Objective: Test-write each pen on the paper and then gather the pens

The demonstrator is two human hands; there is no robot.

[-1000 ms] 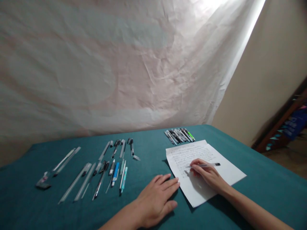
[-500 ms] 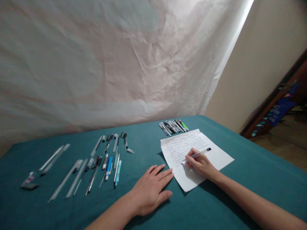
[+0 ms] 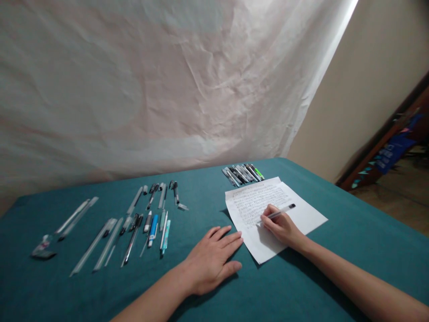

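Note:
My right hand (image 3: 279, 227) pinches a clear-barrelled pen (image 3: 283, 210) with a dark end, its tip down at the lowest line of handwriting. Under that hand is a white sheet of paper (image 3: 306, 212), its upper left covered with several rows of small dark writing. The edges suggest a second sheet beneath, slightly turned. Flat on the cloth lies my left hand (image 3: 212, 260), fingers spread and holding nothing. Its fingertips reach the left edge of the paper.
Pens, caps and clear tubes lie in loose groups on the left, among them a blue pen (image 3: 153, 230) and a teal patterned pen (image 3: 165, 237). A row of pens (image 3: 243, 174) lies behind the paper. Green cloth (image 3: 204, 205) covers the table; a pale sheet (image 3: 167, 89) hangs behind.
The pen tip has moved slightly to the right along the bottom line of writing. My left hand rests in the same place. The whole view has shifted a little.

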